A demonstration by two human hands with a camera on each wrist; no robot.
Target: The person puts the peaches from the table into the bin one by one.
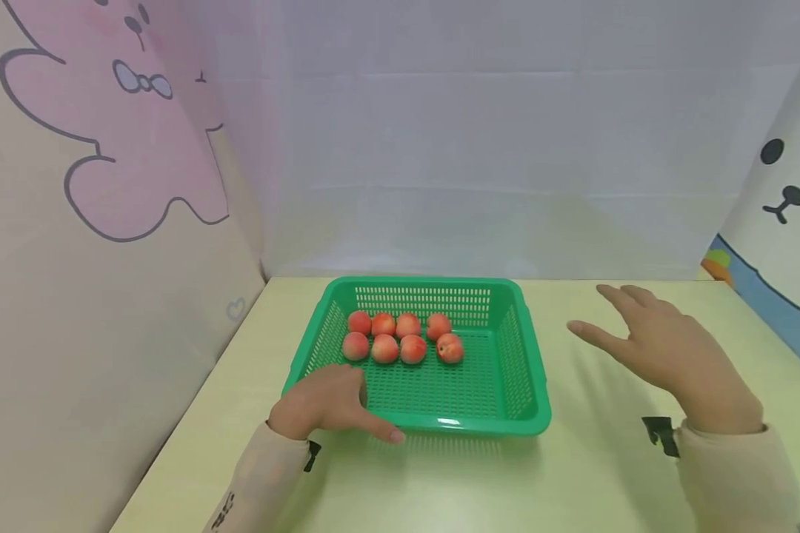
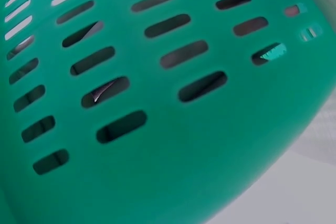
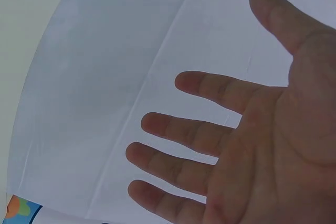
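Observation:
A green plastic basket (image 1: 440, 427) with slotted walls stands on the table. Several red-and-yellow peaches (image 1: 384, 349) lie in two rows toward its back left. My left hand (image 1: 330, 400) holds the basket's near left corner, fingers bent over the rim and thumb stretched along the front side. From the left wrist, the slotted basket wall (image 2: 173, 119) fills most of the picture; the hand's outline is hidden there. Off to the right of the basket, my right hand (image 1: 673, 348) hovers above the table with nothing in it. Its fingers (image 3: 199, 132) are straight and spread in the right wrist view.
The pale yellow table (image 1: 593, 474) reaches a white cloth backdrop (image 1: 493, 163) behind the basket. A panel with a pink cartoon bear (image 1: 140, 148) borders the left side. Another panel with a white cartoon face (image 1: 790, 244) borders the right.

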